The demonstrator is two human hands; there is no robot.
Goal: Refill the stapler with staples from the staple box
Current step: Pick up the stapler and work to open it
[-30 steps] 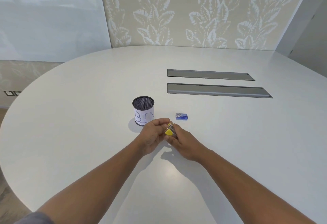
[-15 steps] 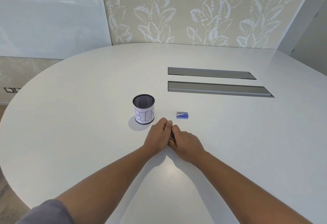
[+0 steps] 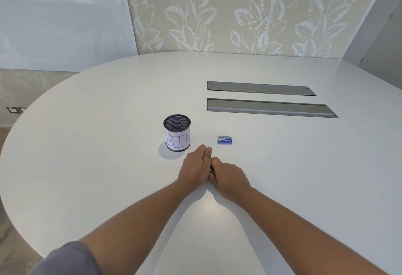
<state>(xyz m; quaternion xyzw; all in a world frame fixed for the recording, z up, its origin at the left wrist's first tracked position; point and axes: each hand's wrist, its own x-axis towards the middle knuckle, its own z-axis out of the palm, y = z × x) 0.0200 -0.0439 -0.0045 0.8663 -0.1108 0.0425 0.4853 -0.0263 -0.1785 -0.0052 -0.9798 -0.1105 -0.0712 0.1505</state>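
Both my hands press together low on the white table (image 3: 108,166), covering the stapler. Only a thin dark sliver of the stapler (image 3: 212,170) shows between them. My left hand (image 3: 193,169) lies flat over it with fingers together, pointing away from me. My right hand (image 3: 228,179) curls around it from the right side. The small blue staple box (image 3: 224,139) lies on the table just beyond and to the right of my hands, apart from them.
A black mesh cup (image 3: 177,132) with a paper label reading BIN stands just left of my hands. Two long grey cable hatches (image 3: 269,107) are set in the table farther back on the right. A patterned wall stands behind the table.
A second ago the yellow stapler was held up between my fingertips; now both hands have lowered onto the table and closed over it, hiding its yellow part.
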